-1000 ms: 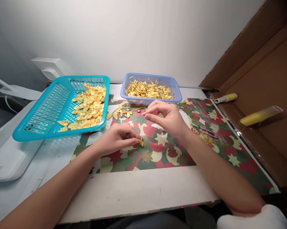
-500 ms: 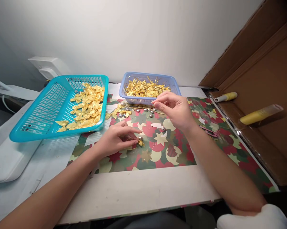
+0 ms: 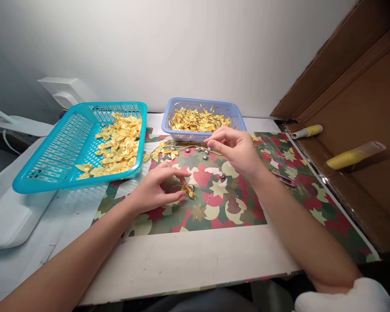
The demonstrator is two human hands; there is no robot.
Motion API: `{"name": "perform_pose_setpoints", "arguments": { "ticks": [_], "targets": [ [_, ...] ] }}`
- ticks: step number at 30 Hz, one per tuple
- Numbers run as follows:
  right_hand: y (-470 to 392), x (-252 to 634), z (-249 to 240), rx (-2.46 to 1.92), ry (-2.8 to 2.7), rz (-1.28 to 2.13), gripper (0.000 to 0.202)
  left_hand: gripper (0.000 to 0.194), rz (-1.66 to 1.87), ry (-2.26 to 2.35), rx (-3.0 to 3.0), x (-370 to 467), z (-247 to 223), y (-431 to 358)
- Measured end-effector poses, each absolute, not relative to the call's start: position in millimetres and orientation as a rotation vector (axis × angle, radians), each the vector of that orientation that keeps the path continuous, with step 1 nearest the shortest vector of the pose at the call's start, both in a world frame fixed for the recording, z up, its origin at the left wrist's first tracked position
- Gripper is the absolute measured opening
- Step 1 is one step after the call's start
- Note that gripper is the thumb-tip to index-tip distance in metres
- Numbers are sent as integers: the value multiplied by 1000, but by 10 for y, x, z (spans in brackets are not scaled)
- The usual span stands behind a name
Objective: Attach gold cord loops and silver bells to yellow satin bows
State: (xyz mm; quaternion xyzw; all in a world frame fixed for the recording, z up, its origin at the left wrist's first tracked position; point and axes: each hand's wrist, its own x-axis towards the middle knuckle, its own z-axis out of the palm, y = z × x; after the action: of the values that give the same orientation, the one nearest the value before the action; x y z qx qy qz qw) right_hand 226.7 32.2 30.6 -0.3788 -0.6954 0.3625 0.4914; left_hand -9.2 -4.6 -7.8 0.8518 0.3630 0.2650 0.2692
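Observation:
My left hand (image 3: pixel 156 188) rests low over the patterned sheet (image 3: pixel 198 212), thumb and forefinger apart beside a small gold bow (image 3: pixel 190 191) with a silver bell (image 3: pixel 191 187) at it. The bow lies on the sheet between the fingertips. My right hand (image 3: pixel 236 149) is raised in front of the blue-purple basket (image 3: pixel 236 115), its thumb and fingertips pinched together; what they hold, if anything, is too small to name. A loose silver bell (image 3: pixel 222 175) lies between the hands.
The turquoise basket (image 3: pixel 52 143) with yellow bows (image 3: pixel 123 143) stands at the left. Gold bows with ties fill the blue-purple basket. Several bells and gold ties (image 3: pixel 182 144) lie before it. A pink tool (image 3: pixel 284 178) and yellow glue tubes (image 3: pixel 353 156) are at the right.
My left thumb and forefinger have parted from the bow, which now lies between them slightly turned. My right hand has moved very slightly left, still pinched.

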Motion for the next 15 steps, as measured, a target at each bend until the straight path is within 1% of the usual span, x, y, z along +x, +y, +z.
{"name": "perform_pose_setpoints", "arguments": {
  "ticks": [2,4,7,9,13,15],
  "targets": [
    [324,2271,311,-948,-1691,877,21,29,701,990,2288,-93,-62,-52],
    [330,2285,314,-1010,-1719,855,17,24,695,1018,2283,-94,-58,-59],
    [336,2319,303,-1208,-1852,801,13,13,716,1066,2268,-94,-64,-69],
    [331,2344,288,-1348,-1994,758,10,9,722,1091,2256,-94,-70,-74],
    [287,2368,291,-1540,-2261,710,9,6,681,1133,2275,-89,-68,-80],
    [248,2351,324,-1639,-2342,606,10,6,662,1151,2285,-86,-61,-81]
  ]
}}
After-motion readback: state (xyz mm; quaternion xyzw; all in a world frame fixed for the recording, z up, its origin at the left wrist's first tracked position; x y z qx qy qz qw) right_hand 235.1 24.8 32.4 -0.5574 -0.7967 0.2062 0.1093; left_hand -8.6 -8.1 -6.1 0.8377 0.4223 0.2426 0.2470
